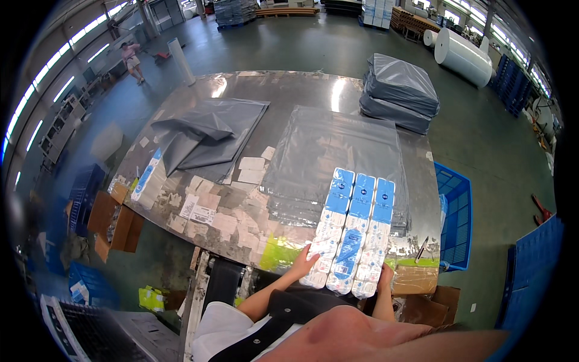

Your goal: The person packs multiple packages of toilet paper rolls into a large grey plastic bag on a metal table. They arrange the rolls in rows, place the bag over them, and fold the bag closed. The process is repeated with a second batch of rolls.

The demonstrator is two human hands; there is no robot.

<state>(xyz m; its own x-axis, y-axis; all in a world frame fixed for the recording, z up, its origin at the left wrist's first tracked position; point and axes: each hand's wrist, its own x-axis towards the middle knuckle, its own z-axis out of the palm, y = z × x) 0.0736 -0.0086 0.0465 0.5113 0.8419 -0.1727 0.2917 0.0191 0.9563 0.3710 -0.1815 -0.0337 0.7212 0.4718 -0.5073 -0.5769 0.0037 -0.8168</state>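
Three long blue-and-white packs of paper rolls (351, 241) lie side by side at the near edge of the metal table (301, 87). My left hand (303, 264) holds the near left side of the row, thumb lying on the wrapper. At the near right side, my right hand (386, 279) grips the row's edge, its fingers partly hidden. The far ends of the packs rest over a stack of clear plastic bags (338, 139) spread flat.
Grey plastic sheets (211, 136) lie folded on the left, near another blue-and-white pack (148, 175). Two grey wrapped bundles (399, 93) are stacked far right. A blue crate (456, 217) stands beside the table; an open cardboard box (114, 223) sits left. Someone walks (131, 60) far off.
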